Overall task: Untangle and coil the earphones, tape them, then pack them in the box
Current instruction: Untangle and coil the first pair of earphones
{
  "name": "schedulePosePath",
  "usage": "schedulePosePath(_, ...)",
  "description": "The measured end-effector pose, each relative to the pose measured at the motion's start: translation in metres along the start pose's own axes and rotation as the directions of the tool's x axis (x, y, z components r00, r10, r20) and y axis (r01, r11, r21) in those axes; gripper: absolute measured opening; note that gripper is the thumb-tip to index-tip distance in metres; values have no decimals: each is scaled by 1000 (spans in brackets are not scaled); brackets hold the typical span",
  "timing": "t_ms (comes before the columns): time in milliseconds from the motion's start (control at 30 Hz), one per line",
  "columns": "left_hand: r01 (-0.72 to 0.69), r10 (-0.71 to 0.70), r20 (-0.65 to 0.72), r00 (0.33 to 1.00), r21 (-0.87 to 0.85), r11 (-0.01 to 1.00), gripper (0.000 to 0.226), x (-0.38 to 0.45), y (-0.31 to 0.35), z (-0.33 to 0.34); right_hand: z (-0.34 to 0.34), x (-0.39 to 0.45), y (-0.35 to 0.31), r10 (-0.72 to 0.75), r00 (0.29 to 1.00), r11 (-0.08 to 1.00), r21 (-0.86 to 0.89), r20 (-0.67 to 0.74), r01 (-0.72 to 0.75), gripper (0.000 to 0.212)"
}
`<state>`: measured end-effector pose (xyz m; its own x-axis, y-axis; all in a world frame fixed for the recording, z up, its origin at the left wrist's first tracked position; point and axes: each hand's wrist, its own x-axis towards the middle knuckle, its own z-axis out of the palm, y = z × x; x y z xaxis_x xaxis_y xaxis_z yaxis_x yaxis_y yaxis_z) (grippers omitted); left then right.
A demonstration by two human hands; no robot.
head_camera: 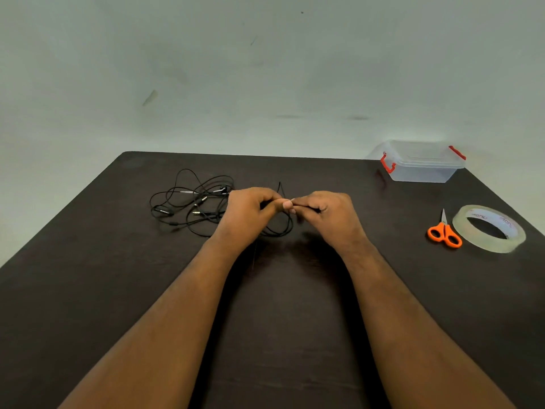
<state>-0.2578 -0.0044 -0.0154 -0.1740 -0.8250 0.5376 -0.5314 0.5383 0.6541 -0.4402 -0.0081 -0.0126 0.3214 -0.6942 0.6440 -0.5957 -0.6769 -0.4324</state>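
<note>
Black earphones [191, 202] lie in a loose tangle on the dark table [118, 290], left of centre. Both hands meet just right of the tangle. My left hand [247, 214] grips a stretch of the black cable, fingers curled. My right hand [324, 214] pinches the same cable close beside it, thumb tips nearly touching. A loop of cable hangs below and behind the hands. A roll of clear tape [489, 228] lies flat at the right. The clear plastic box [421, 162] with red latches stands at the far right corner, lid on.
Orange-handled scissors [444, 231] lie just left of the tape roll, blades pointing away. A pale wall rises behind the table's far edge. Bare dark tabletop stretches in front of my forearms.
</note>
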Motion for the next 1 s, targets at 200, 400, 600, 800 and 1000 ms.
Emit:
schedulePosePath(200, 95, -95, 13, 995, 14, 995, 12, 1, -15, -20, -13, -2, 20, 169, 977, 986, 26, -134, -167, 9)
schedulePosePath(400, 130, -122, -74, 990, 117, 985, 10, -2, -33, -51, -30, -9, 37, 304, 938, 947, -55, -166, -317, 10)
schedulePosePath(600, 42, -23, -96, 995, 193, 980, 11, -2, -29, -45, -33, -9, 40, 442, 887, 879, -131, -133, -458, 13)
schedulePosePath(800, -40, 64, -79, 995, 276, 960, 15, 0, -18, -30, -17, -4, 28, 533, 838, 664, -674, 121, -325, 85)
schedulePosePath(1000, -91, 103, -23, 994, 305, 948, 24, 2, -6, -19, 2, 2, 0, 288, 871, 882, -464, 398, -80, 115)
